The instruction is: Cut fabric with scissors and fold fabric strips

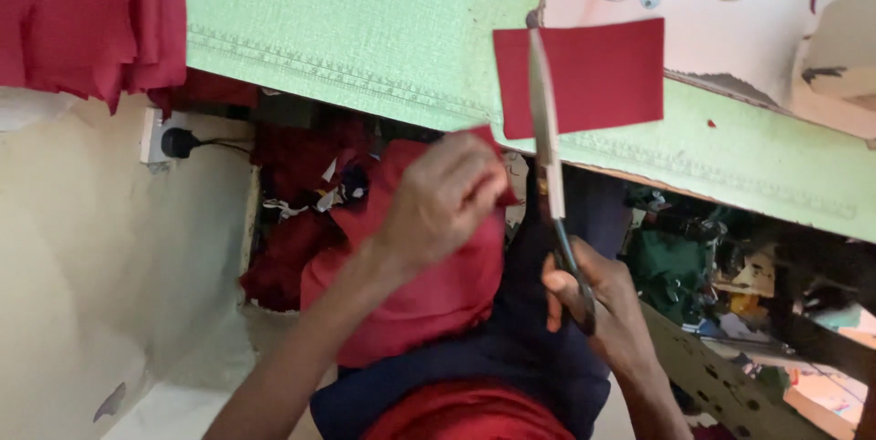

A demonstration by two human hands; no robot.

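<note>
My left hand (447, 198) pinches a bunch of red cloth (429, 285) that lies over my lap, just below the edge of the green table (365, 29). My right hand (602, 308) grips the handles of long scissors (546, 130), whose blades point up across a flat red rectangular fabric piece (598, 75) lying on the table edge. The blades look closed or nearly so, overlapping the left part of that piece.
More red cloth (87, 15) hangs at the top left. A wall socket with a black plug (173, 141) sits on the left wall. A white sewing machine (730, 11) stands at the top right. Red scraps (301, 184) and green fabric (671, 262) lie under the table.
</note>
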